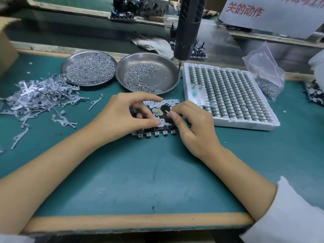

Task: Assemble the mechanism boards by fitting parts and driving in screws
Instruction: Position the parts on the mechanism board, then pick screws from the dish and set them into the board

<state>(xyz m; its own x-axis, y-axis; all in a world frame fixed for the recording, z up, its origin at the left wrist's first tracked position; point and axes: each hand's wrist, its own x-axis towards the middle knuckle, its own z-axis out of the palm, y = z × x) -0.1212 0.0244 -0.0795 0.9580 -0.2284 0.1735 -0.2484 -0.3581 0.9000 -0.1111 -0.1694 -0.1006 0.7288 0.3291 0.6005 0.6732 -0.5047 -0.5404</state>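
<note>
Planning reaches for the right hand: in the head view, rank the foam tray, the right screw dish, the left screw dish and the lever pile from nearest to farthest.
1. Foam tray, just right of the right hand.
2. Right dish, behind it.
3. Left dish, farther back left.
4. Lever pile, far left.

Green bench (140, 181) bears dishes (161, 67), tray (245, 124), board (154, 132)

Your teal-green felt table mat (122, 172), your two silver round steel dishes (72, 58) of grey screws (90, 68), your white foam tray (245, 124) gridded green, red-lettered white paper sign (271, 16)
</note>
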